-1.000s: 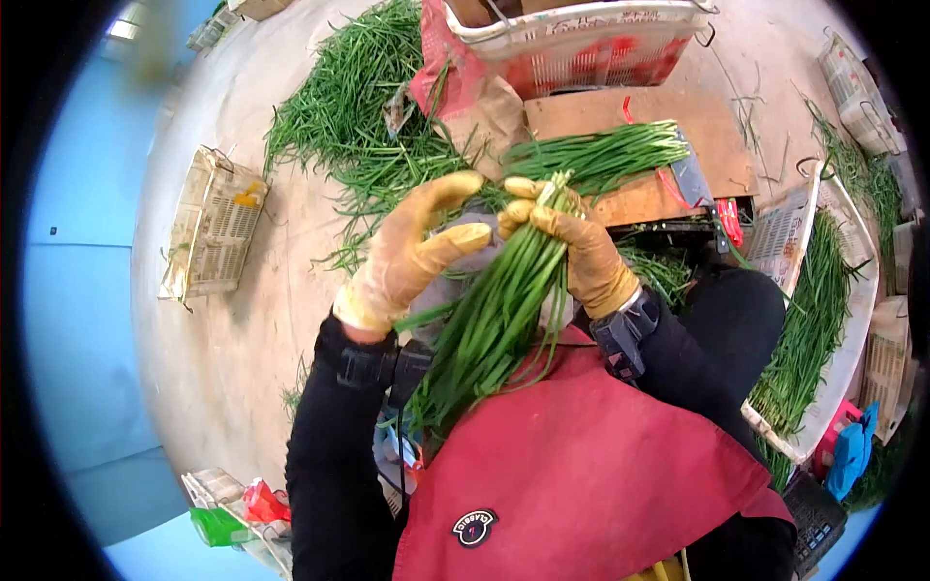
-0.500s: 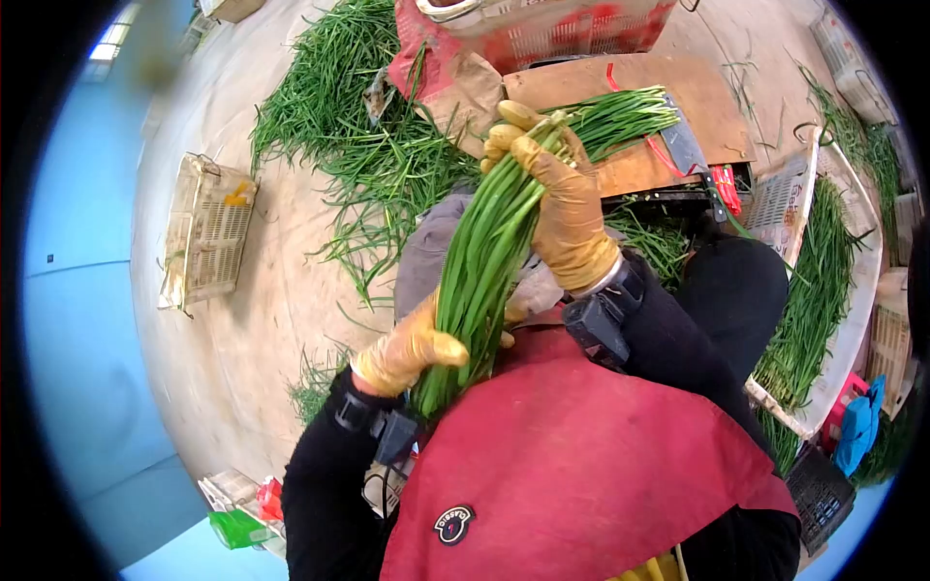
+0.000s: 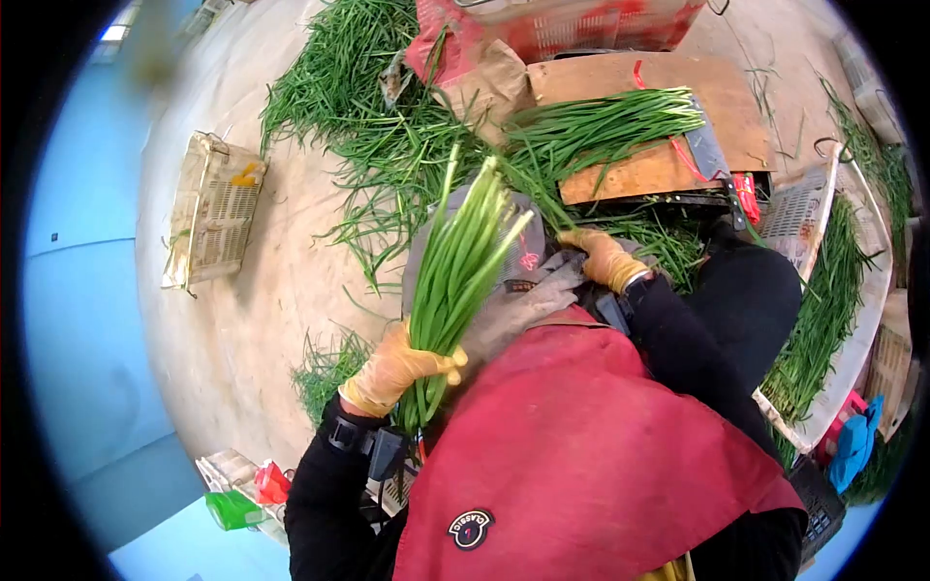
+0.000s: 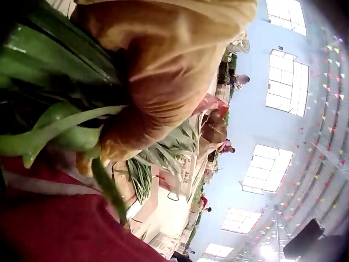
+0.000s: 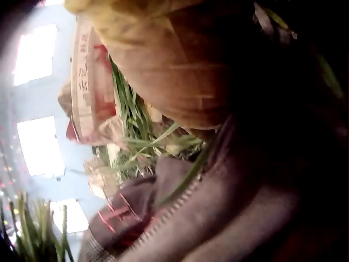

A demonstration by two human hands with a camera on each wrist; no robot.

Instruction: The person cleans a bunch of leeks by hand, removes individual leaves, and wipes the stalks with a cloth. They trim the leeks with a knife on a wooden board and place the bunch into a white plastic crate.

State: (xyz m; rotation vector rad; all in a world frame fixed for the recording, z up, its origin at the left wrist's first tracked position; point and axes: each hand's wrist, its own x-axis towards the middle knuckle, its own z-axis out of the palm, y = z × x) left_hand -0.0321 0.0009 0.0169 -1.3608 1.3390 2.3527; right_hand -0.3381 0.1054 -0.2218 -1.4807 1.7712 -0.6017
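Observation:
My gloved left hand (image 3: pixel 386 370) grips a bunch of garlic chives (image 3: pixel 455 276) low on its leafy part, pale stem ends pointing up and away. In the left wrist view, the yellow glove (image 4: pixel 163 71) wraps the green leaves (image 4: pixel 49 60). My gloved right hand (image 3: pixel 608 261) is low over the grey cloth (image 3: pixel 528 290) on the lap, apart from the bunch. A thin leaf runs to its fingertips; I cannot tell whether they pinch it. Beyond it, more chives (image 3: pixel 610 121) lie on a wooden board (image 3: pixel 741 92), with a knife (image 3: pixel 710 140) at their stem ends.
A large heap of chives (image 3: pixel 334 87) covers the floor ahead. A white crate (image 3: pixel 215 213) stands at left, and a basket (image 3: pixel 872 290) full of chives (image 3: pixel 819 320) at right. Loose leaves (image 3: pixel 668 247) lie below the board. A red-marked crate (image 3: pixel 591 29) stands behind it.
The right hand has let go of the stem ends and moved down toward the lap. The left hand, earlier open and apart, now grips the bunch by its leaves.

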